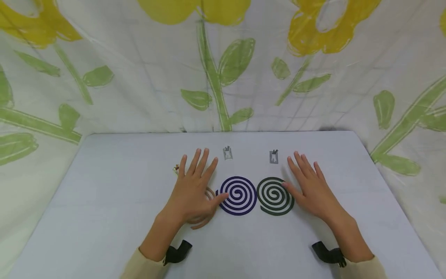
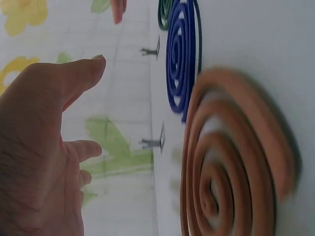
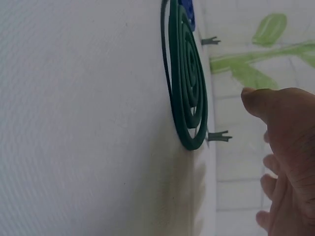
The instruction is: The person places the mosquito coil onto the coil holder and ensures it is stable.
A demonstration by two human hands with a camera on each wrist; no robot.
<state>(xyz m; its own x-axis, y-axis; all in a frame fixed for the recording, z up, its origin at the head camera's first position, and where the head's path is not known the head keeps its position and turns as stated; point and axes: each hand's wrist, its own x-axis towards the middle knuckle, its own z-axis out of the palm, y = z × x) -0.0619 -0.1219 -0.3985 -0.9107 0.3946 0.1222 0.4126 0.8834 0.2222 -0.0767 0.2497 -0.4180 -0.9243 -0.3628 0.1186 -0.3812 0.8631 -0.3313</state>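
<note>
My left hand (image 1: 191, 190) is held above the brown mosquito coil (image 2: 275, 147), fingers spread and apart from it. In the head view this hand covers most of that coil. To its right lie a blue mosquito coil (image 1: 236, 193) and a green mosquito coil (image 1: 274, 195), side by side and flat on the table. My right hand (image 1: 313, 190) hovers near the green coil's right edge, its fingers extended and holding nothing. Two small silver metal coil stands (image 1: 227, 149) (image 1: 273, 152) lie behind the coils. A small gold-coloured piece (image 1: 176, 168) shows partly behind my left fingers.
The white table (image 1: 104, 174) ends at a back edge against a hanging cloth (image 1: 146, 97) with yellow flowers and green leaves. A black curved piece sits at each wrist, on the left (image 1: 178, 252) and on the right (image 1: 327, 254).
</note>
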